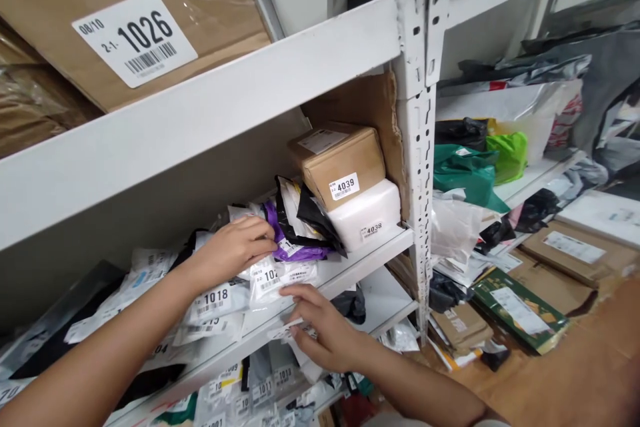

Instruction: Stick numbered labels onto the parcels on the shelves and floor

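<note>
My left hand [234, 248] rests on a pile of white mailer bags on the middle shelf [360, 257], its fingers curled over a white parcel numbered 102… [273, 278] beside a purple bag [293, 247]. My right hand [325, 330] is just below the shelf edge and pinches a small white slip or label [285, 331] between thumb and fingers. A white bag labelled 1018 [215, 300] lies under my left wrist. To the right stand a brown box labelled 4039 [340, 163] and a white packet labelled 4038 [367, 213].
A large carton labelled 1026 [130, 20] sits on the upper shelf. A white perforated upright [417, 147] divides the bays. Green, black and white bags [470, 170] fill the right bay. Boxes and parcels [520, 310] lie on the floor. More labelled bags [260, 390] fill the lower shelf.
</note>
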The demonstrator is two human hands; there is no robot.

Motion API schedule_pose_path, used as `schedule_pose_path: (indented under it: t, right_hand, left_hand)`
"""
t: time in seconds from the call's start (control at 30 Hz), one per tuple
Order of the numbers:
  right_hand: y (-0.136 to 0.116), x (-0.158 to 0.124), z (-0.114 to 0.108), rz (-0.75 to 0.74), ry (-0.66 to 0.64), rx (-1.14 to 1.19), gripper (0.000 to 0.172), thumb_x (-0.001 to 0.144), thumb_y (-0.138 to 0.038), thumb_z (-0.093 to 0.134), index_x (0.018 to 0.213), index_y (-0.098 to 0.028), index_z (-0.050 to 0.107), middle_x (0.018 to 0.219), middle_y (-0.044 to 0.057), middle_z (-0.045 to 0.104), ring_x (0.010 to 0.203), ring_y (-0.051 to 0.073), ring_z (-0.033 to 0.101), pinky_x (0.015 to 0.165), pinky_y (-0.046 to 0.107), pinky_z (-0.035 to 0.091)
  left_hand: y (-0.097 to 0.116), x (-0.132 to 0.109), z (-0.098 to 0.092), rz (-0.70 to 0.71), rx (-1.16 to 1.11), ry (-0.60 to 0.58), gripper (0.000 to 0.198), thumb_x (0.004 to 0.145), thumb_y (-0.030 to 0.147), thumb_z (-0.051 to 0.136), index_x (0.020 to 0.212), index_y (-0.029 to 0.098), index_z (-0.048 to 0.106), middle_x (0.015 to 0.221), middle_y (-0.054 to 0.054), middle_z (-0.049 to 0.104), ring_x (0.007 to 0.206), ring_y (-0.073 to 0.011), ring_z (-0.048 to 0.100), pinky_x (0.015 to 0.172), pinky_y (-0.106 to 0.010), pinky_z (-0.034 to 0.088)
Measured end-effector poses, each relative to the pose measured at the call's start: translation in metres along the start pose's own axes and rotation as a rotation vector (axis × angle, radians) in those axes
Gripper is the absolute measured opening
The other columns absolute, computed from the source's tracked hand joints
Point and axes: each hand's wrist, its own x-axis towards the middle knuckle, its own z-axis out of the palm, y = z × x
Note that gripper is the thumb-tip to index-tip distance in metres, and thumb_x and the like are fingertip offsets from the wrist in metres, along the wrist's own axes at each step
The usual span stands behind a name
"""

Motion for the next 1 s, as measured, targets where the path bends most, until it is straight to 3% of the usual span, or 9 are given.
schedule_pose_path:
  t: [0.13,0.23,0.33,0.5,0.6,0.7,0.77,0.9,1.0]
  right_hand:
    - [0.0,0.002,0.009,0.012,0.192,-0.12,0.018,0.085,-0.014,0.052,0.101,-0.02,0.053,0.131,0.015,0.051,0.126,0.025,0.049,0.102,0.044,0.046]
    - [0.001,0.007,0.014,0.02,0.282,-0.197,0.013,0.087,-0.014,0.05,0.098,-0.02,0.049,0.137,0.015,0.047,0.126,0.026,0.047,0.104,0.046,0.043]
    - [0.002,0.01,0.018,0.038,0.26,-0.207,0.013,0.089,-0.013,0.048,0.099,-0.021,0.046,0.14,0.015,0.045,0.131,0.025,0.045,0.106,0.044,0.042]
    - [0.002,0.014,0.019,0.022,0.348,-0.37,0.013,0.089,-0.013,0.049,0.099,-0.02,0.045,0.147,0.014,0.037,0.135,0.027,0.039,0.11,0.048,0.037]
    - [0.005,0.021,0.017,0.02,0.278,-0.438,0.013,0.089,-0.013,0.048,0.099,-0.02,0.044,0.155,0.015,0.03,0.141,0.029,0.033,0.113,0.05,0.034]
    - [0.008,0.028,0.017,0.045,0.204,-0.478,0.015,0.088,-0.013,0.049,0.1,-0.02,0.043,0.151,0.015,0.038,0.134,0.027,0.041,0.108,0.048,0.039]
    - [0.008,0.031,0.018,0.065,0.209,-0.508,0.014,0.087,-0.014,0.05,0.098,-0.02,0.044,0.146,0.015,0.044,0.127,0.027,0.045,0.104,0.048,0.041]
    - [0.005,0.039,0.019,0.061,0.25,-0.522,0.013,0.085,-0.014,0.051,0.095,-0.02,0.046,0.137,0.013,0.051,0.119,0.027,0.047,0.101,0.049,0.042]
    - [0.002,0.048,0.016,-0.003,0.223,-0.515,0.017,0.082,-0.013,0.051,0.097,-0.02,0.047,0.136,0.013,0.052,0.122,0.027,0.047,0.103,0.049,0.042]
  left_hand:
    - [-0.005,0.0,-0.001,0.068,-0.039,-0.073,0.026,0.099,0.025,0.044,0.103,0.024,0.069,0.13,-0.006,0.061,0.111,-0.0196,0.06,0.097,-0.034,0.045]
    - [-0.008,0.004,0.003,-0.05,-0.142,-0.034,0.026,0.099,0.031,0.045,0.115,0.021,0.061,0.128,-0.008,0.058,0.102,-0.0168,0.064,0.088,-0.028,0.049]
    - [-0.011,0.008,0.013,-0.159,-0.137,0.081,0.029,0.096,0.034,0.053,0.12,0.018,0.057,0.12,-0.008,0.059,0.097,-0.0171,0.065,0.083,-0.027,0.05]
    - [-0.017,0.006,0.031,-0.011,0.12,0.127,0.019,0.098,0.022,0.047,0.1,0.019,0.066,0.098,-0.004,0.063,0.077,-0.0152,0.062,0.069,-0.027,0.044]
    - [-0.021,0.006,0.036,-0.004,0.045,0.235,0.018,0.1,0.026,0.046,0.099,0.019,0.062,0.096,-0.002,0.062,0.079,-0.0134,0.06,0.07,-0.026,0.043]
    - [-0.026,0.014,0.033,-0.143,-0.105,0.316,0.025,0.099,0.037,0.05,0.087,0.017,0.058,0.082,0.0,0.058,0.073,-0.0124,0.056,0.07,-0.025,0.041]
    - [-0.03,0.021,0.028,-0.171,-0.181,0.295,0.029,0.098,0.041,0.05,0.085,0.018,0.061,0.079,0.0,0.06,0.073,-0.0125,0.057,0.072,-0.026,0.042]
    - [-0.04,0.03,0.018,-0.05,-0.289,0.167,0.03,0.094,0.02,0.047,0.118,0.026,0.065,0.106,0.0,0.066,0.09,-0.0128,0.063,0.083,-0.025,0.045]
    - [-0.042,0.029,0.019,-0.161,-0.448,0.163,0.049,0.082,0.015,0.059,0.13,0.026,0.052,0.117,-0.001,0.061,0.078,-0.0091,0.065,0.073,-0.023,0.049]
